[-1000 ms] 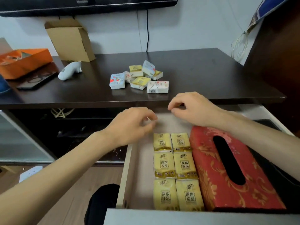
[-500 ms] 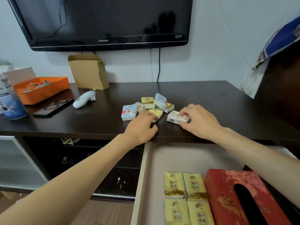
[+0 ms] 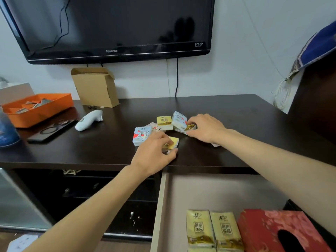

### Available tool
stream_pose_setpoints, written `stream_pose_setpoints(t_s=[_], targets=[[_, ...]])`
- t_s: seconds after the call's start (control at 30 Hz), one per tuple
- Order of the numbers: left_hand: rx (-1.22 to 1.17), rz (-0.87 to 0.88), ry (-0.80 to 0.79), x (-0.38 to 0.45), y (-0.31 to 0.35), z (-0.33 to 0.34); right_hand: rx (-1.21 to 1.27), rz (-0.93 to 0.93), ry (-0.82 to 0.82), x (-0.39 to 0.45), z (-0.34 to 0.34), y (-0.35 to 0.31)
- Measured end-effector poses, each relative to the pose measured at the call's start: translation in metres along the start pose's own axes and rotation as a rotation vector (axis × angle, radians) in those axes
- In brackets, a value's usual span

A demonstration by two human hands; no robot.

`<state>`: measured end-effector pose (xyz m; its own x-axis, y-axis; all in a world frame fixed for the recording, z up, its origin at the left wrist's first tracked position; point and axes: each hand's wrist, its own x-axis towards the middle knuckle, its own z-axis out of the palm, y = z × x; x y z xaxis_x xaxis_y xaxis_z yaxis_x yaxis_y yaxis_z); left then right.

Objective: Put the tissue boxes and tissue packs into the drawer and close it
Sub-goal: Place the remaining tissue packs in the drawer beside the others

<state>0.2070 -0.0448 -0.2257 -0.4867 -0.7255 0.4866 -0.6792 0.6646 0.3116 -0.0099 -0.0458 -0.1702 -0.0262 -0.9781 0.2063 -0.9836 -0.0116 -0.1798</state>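
Left hand: your left hand is closing its grip on a yellow pack at the near side of the pile, fingers over the top and thumb under the near edge, so the pack is pinched and ready to lift.
Right hand: your right hand is covering packs at the right of the pile, fingertips curled on a yellow-and-white one; you are looking clamped on it, though the palm is hiding how many packs lie beneath.
Why two hands: you are probably taking a pack in each hand to halve the trips down to the drawer.
Loose packs: a blue cartoon pack, a small yellow pack and a pale blue pack leaning on the pile are waiting, bunched close together.
Drawer: the drawer is standing pulled out below the front edge; yellow packs are lying in neat rows beside the red tissue box, leaving bare floor toward the back for more.
Surface: the dark wooden surface is also carrying a cardboard box, an orange tray, a white handheld device and a dark phone-like slab, all well apart from the pile.
Room: a television is hanging on the white wall above, its cable running down behind.
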Motion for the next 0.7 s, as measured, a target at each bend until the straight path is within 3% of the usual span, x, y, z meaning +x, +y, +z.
stream_pose_setpoints(t_s=[0.13, 0.3, 0.5, 0.7], targets=[[0.077, 0.083, 0.047, 0.0, 0.001, 0.003, -0.032, 0.058, 0.024, 0.006, 0.007, -0.008], [-0.032, 0.053, -0.001, 0.002, -0.003, 0.004, -0.016, 0.073, 0.116, -0.001, -0.005, -0.011], [-0.008, 0.051, -0.013, 0.001, -0.001, 0.003, -0.301, 0.014, 0.172, -0.035, -0.044, -0.005], [0.004, 0.119, -0.094, -0.008, 0.008, -0.003, -0.159, 0.013, 0.19, -0.105, -0.035, -0.004]])
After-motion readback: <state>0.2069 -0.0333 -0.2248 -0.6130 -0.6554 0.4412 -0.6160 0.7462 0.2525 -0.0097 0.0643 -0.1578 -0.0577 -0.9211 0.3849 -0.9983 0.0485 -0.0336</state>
